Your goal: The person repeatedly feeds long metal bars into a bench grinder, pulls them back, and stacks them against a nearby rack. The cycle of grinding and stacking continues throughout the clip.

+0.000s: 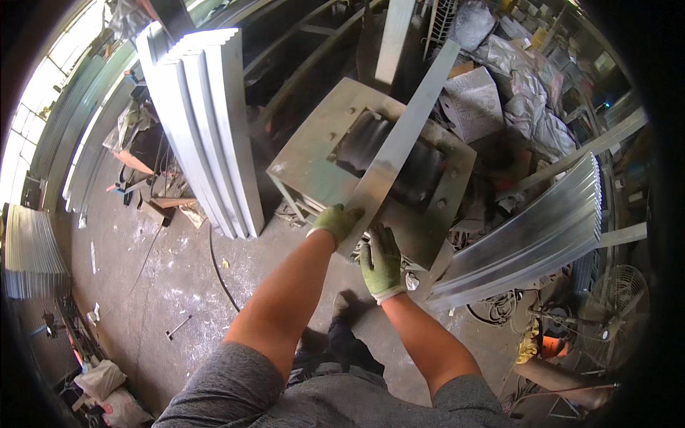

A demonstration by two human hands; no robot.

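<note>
A long flat metal bar (399, 146) lies slantwise across a box-shaped metal machine (314, 153), its near end pointing toward me. Under the bar, dark ridged rounded parts (364, 143) show in the machine's top opening; I cannot make out exactly what they are. My left hand (335, 224), in a green work glove, grips the bar's left edge near its close end, thumb on top. My right hand (382, 262), gloved alike, rests with fingers stretched out beside the bar's right edge, at the machine's front. Its fingertips are dark with dirt.
Stacked silvery metal profiles (207, 128) stand left of the machine; another stack (535, 228) is at the right. A cage fan (619, 310) stands at the far right. A dark cable (221, 271) runs over the floor. Plastic-wrapped bundles (524, 85) lie behind.
</note>
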